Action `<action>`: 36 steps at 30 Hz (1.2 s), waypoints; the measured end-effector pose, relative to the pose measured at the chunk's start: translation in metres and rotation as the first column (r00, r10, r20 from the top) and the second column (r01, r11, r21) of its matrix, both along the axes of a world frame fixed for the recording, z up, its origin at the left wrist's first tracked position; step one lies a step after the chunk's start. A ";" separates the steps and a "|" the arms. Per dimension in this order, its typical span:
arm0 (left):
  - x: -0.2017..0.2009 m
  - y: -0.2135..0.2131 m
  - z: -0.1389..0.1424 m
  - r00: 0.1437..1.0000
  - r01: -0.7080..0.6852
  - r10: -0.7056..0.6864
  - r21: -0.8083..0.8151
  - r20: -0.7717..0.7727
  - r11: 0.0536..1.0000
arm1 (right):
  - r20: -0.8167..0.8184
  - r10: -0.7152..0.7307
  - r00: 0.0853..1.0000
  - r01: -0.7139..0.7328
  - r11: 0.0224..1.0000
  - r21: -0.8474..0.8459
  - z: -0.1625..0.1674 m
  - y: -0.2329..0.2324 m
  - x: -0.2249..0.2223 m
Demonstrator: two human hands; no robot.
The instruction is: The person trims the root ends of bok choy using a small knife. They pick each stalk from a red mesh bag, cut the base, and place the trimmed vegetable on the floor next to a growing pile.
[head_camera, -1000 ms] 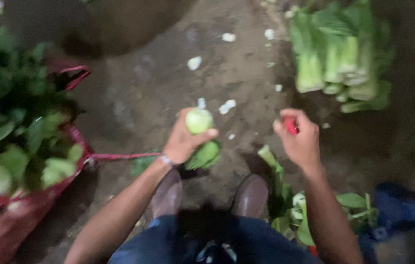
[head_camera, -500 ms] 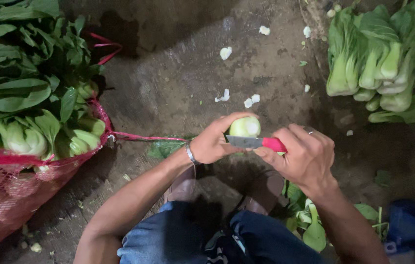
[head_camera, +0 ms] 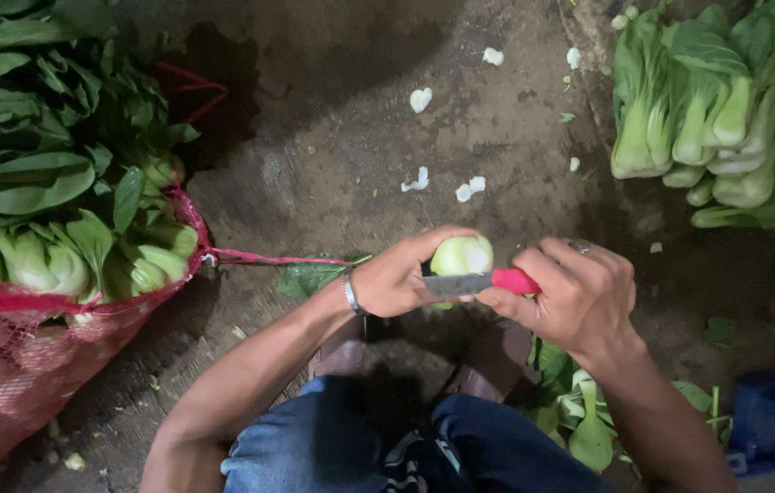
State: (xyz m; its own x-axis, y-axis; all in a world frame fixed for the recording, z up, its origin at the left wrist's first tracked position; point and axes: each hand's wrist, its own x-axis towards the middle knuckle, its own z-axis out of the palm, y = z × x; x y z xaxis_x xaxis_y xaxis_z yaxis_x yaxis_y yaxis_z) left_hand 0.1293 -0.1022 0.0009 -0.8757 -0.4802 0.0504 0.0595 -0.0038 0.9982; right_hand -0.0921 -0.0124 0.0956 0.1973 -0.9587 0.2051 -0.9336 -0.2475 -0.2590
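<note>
The bok choy (head_camera: 462, 256) is gripped base-up by the left hand (head_camera: 403, 277); the knife (head_camera: 479, 283), clasped in the right hand (head_camera: 579, 297), is laid crosswise against it.

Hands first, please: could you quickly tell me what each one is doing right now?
Left hand: closed around a bok choy, cut base up.
Right hand: closed on a red-handled knife, blade against the bok choy.
</note>
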 end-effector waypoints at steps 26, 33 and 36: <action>-0.024 0.030 -0.071 0.992 -0.108 0.056 0.527 0.113 0.843 | 0.590 -0.559 0.582 -0.004 0.724 0.690 -0.070 0.002 -0.015; -0.027 0.023 -0.076 0.793 -0.342 0.550 -0.557 0.261 0.757 | 0.459 -0.655 0.600 0.272 0.707 0.653 -0.089 0.001 -0.022; -0.031 0.028 -0.072 0.965 -0.120 0.090 0.107 0.245 0.987 | 0.380 -0.626 0.681 0.291 0.708 0.644 -0.084 0.001 -0.017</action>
State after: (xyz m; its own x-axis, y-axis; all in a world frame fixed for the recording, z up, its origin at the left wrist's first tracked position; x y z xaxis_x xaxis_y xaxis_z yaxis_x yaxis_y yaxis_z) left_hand 0.0979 -0.0745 -0.0714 -0.7996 -0.5597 -0.2178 -0.1742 -0.1309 0.9760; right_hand -0.1094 -0.0119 0.0119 -0.2825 -0.8693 -0.4057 -0.5340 0.4938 -0.6863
